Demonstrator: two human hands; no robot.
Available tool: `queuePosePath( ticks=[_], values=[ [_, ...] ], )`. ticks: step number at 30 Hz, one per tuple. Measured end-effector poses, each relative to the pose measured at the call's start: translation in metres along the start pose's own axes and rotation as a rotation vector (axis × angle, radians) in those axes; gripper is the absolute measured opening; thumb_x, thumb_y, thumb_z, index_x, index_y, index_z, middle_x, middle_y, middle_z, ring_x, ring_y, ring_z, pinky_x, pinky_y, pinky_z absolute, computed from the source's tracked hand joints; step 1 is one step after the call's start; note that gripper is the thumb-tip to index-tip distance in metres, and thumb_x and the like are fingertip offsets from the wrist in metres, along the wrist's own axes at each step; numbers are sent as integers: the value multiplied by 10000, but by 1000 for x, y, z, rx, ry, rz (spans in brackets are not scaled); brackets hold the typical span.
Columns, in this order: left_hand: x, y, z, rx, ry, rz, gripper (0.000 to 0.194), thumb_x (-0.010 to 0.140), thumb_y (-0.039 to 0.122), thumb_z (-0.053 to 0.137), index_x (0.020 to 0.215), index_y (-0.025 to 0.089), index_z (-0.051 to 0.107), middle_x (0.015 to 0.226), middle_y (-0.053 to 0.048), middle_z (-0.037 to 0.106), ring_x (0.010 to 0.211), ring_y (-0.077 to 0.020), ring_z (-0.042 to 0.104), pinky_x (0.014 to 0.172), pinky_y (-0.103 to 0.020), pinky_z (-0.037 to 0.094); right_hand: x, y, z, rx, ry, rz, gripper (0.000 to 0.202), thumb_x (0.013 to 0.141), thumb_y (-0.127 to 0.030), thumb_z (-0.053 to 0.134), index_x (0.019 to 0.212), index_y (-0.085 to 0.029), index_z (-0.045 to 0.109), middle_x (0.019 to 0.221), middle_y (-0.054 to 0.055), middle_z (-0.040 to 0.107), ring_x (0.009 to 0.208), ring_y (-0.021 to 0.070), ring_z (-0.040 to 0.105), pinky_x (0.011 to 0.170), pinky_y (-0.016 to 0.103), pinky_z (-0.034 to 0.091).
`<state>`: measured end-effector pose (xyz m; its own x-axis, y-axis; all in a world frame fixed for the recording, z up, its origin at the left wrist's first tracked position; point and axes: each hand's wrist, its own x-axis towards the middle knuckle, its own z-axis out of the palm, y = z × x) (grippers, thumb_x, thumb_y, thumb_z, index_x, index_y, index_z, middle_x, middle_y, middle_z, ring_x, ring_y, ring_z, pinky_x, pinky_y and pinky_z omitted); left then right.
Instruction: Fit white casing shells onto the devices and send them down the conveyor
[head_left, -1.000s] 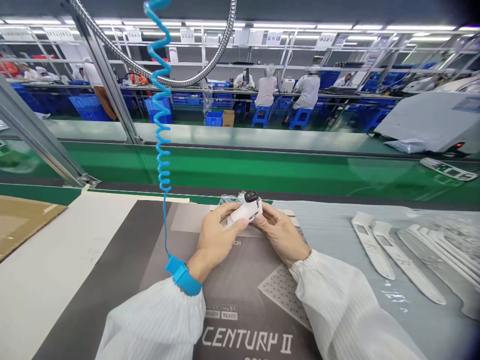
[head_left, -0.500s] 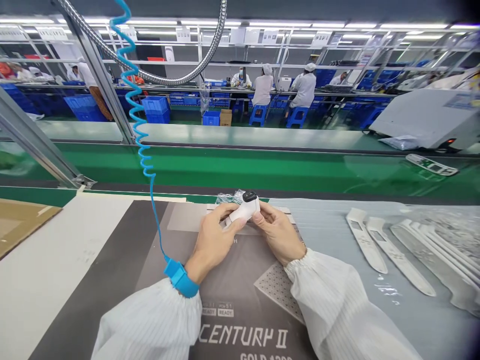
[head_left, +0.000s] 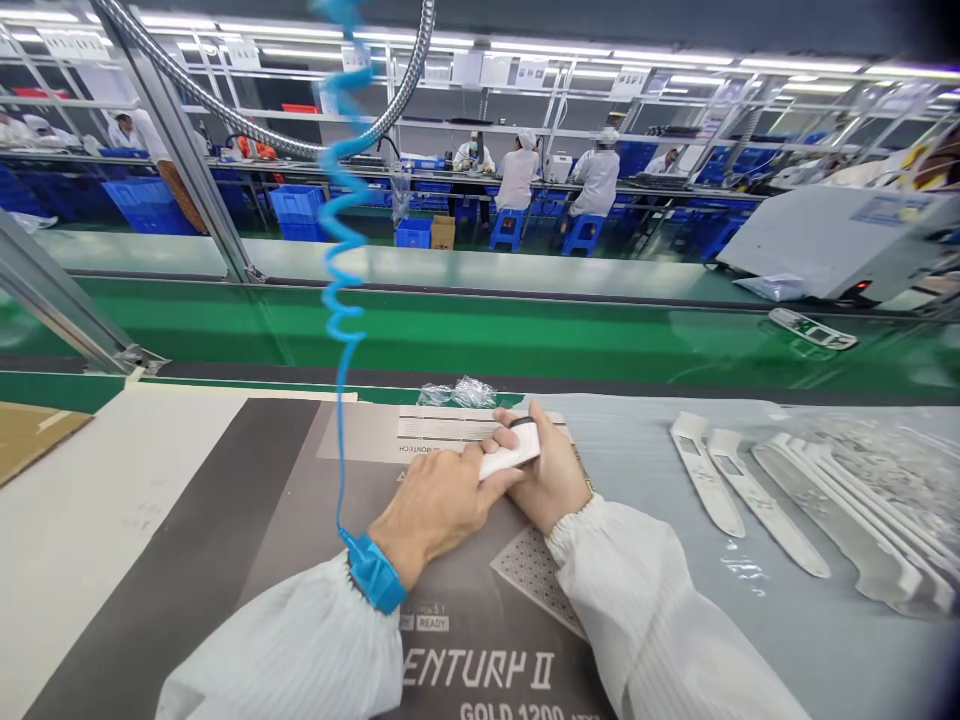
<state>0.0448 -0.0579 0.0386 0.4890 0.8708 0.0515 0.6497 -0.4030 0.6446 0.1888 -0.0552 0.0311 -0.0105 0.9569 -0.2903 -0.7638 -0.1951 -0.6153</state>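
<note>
A small white plastic device with a black end is held between both hands above a dark printed cardboard sheet. My left hand is closed on its lower end, with the thumb along the near side. Around the black end wrap the fingers of my right hand, its palm beneath and to the right. The fingers partly cover the device. On my left wrist sits a blue wrist strap, joined to a coiled blue cord.
White curved plastic shells lie on the right, beside a pile of clear plastic bags. Crumpled clear film lies past the cardboard. A green conveyor runs across, with a white machine beyond. Co-workers sit farther back.
The device has tilted lower and shifted slightly right. My right hand has wrapped round its black end, and my left hand has moved across toward it. The blue cord has swung right.
</note>
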Motion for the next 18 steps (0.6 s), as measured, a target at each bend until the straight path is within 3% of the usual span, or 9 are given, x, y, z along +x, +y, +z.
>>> queuePosePath(
  ticks=[3, 6, 12, 15, 18],
  values=[
    [2, -8, -3, 46, 193, -32, 469, 936, 555, 428, 1161, 181, 600, 1017, -156, 698, 971, -343, 640, 832, -440, 456, -1, 2, 4, -135, -177, 28, 309, 907, -502, 574, 899, -202, 648, 833, 34, 672, 863, 199, 651, 837, 348, 537],
    [1, -7, -2, 26, 343, 65, 520, 924, 507, 517, 1345, 208, 461, 1278, -126, 619, 1175, -307, 560, 969, -440, 419, -3, 13, 7, -151, -225, -6, 220, 884, -414, 643, 944, -204, 665, 985, 59, 697, 1062, 223, 621, 954, 372, 511],
    [0, 5, 4, 55, 406, 210, 360, 990, 393, 415, 1261, 195, 547, 1281, -124, 612, 1180, -274, 556, 996, -411, 421, -1, 27, 5, -143, -165, -76, 161, 808, -366, 722, 853, -225, 658, 940, 55, 699, 1106, 244, 607, 961, 390, 525],
    [1, 1, 1, 10, 378, 264, 348, 976, 375, 473, 1287, 229, 530, 1305, -96, 602, 1205, -254, 547, 1011, -397, 419, -1, 17, 2, -176, -206, -51, 173, 827, -383, 698, 892, -229, 652, 930, 45, 685, 1086, 242, 610, 952, 400, 524],
    [1, -9, -4, 52, 335, 283, 461, 923, 418, 579, 1340, 247, 483, 1293, -86, 616, 1179, -262, 566, 990, -403, 431, -2, 1, -2, -148, -249, -15, 161, 869, -393, 639, 919, -240, 638, 900, 20, 647, 1026, 224, 614, 952, 406, 518]
  ],
)
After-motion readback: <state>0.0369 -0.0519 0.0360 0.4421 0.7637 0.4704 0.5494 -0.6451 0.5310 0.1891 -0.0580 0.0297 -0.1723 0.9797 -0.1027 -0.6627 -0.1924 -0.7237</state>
